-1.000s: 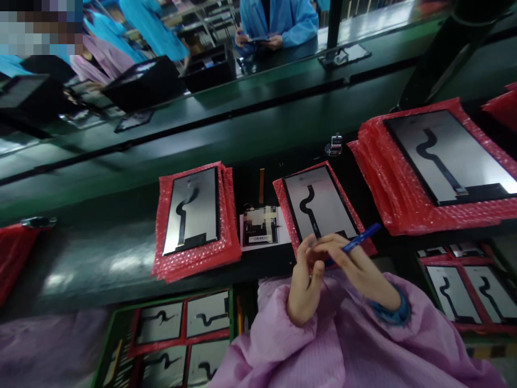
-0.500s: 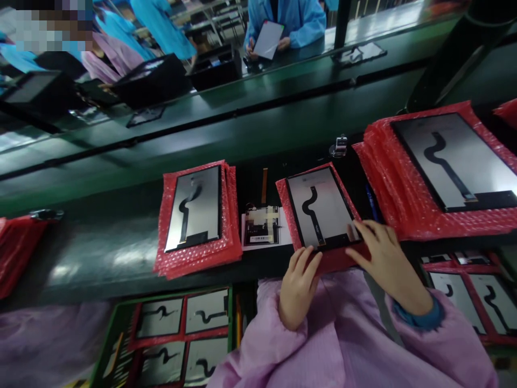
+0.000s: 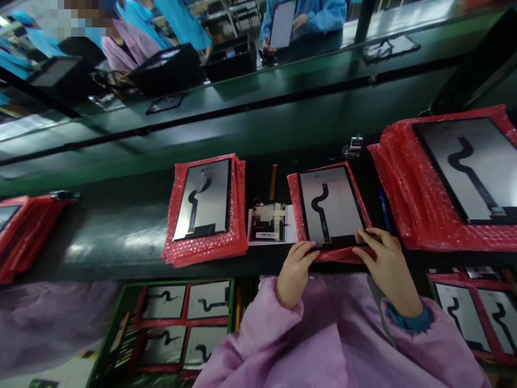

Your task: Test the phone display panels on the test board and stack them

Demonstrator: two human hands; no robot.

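Note:
In front of me a display panel [image 3: 343,205] with a curved black ribbon cable [image 3: 319,205] lies on a red bubble-wrap sleeve [image 3: 296,199]. My left hand [image 3: 294,275] is closed at the panel's near left corner, thumb and fingertips on the edge. At the near right corner, my right hand [image 3: 390,267] pinches the edge. Fingertips partly hide both corners. Just left of the panel, a small circuit board [image 3: 266,222] with yellowish tape rests on a white sheet. An orange flex strip [image 3: 273,182] lies behind that board.
Stacks of red bubble wrap topped with panels stand left [image 3: 238,237] and right [image 3: 407,205]. A metal clip-like piece [image 3: 354,146] sits behind. Below the bench edge, a green crate [image 3: 129,293] holds panels. Across the bench, a person in blue [image 3: 323,19] holds a tablet-like panel [image 3: 283,24].
The camera view has shifted, moving the scene rightward. My right fingers have drawn in onto the panel's near right corner; my left hand stays at the left corner.

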